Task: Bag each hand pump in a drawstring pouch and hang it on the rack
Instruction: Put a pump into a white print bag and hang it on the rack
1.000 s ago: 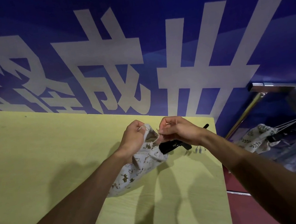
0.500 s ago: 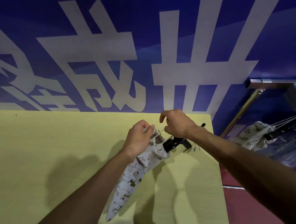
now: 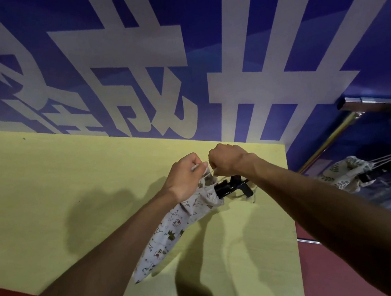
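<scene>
The pouch (image 3: 176,229) has stretched out longer; left hand (image 3: 183,175) and right hand (image 3: 226,159) each pinch, it seems, a cord (image 3: 198,166). Pull evenly around the pump (image 3: 231,188).

- A single camera sits on the person's head and looks forward and steeply down along both forearms, which enter from the bottom corners.
- The grip, where the left hand (image 3: 184,174) and right hand (image 3: 226,159) pinch the pouch (image 3: 175,224) at its mouth, lies near mid-frame, at arm's reach.
- Beyond the grip a blue banner (image 3: 199,45) fills the upper half.
- The yellow table (image 3: 44,195) spreads left of and below the grip, and the rack (image 3: 383,104) edges in at far right.
</scene>
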### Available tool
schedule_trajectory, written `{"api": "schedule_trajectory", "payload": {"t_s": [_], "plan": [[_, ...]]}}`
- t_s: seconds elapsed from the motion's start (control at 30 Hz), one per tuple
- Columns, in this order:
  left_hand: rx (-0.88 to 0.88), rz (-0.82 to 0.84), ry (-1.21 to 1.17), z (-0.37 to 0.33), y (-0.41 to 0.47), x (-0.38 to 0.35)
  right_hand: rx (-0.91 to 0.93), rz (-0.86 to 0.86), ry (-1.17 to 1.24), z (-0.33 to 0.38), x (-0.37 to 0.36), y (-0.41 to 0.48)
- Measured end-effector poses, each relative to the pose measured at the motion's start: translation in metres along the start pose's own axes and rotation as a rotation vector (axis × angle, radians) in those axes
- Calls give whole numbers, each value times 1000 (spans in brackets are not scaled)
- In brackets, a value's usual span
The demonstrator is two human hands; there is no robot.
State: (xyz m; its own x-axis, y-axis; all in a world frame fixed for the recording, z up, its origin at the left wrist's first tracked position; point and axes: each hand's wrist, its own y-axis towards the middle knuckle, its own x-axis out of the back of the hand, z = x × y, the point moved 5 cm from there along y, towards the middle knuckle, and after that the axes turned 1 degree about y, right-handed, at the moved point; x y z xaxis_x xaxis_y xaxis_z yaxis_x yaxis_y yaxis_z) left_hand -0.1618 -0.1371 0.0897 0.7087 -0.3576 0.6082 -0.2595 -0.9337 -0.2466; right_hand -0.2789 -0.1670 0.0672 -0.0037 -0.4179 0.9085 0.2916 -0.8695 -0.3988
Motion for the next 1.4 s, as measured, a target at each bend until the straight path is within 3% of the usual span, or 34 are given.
{"api": "schedule_trajectory", "payload": {"t_s": [0.3, 0.6, 0.77, 1.0, 1.2, 1.4], "plan": [[-8, -121, -26, -12, -17, 48, -10, 19, 330, 15, 62, -39], [-195, 6, -137, -42, -38, 89, -147, -349, 616, 53, 155, -96], [-329, 220, -317, -92, -59, 84, -194, -531, 683, 61, 183, -128], [-484, 154, -41, -141, -58, 57, -281, -629, 648, 46, 206, -181], [-631, 227, 85, -185, -69, 25, -369, -864, 1027, -2, 207, -226], [-723, 248, 242, -234, -71, -33, -383, -1030, 1071, -50, 204, -272]]}}
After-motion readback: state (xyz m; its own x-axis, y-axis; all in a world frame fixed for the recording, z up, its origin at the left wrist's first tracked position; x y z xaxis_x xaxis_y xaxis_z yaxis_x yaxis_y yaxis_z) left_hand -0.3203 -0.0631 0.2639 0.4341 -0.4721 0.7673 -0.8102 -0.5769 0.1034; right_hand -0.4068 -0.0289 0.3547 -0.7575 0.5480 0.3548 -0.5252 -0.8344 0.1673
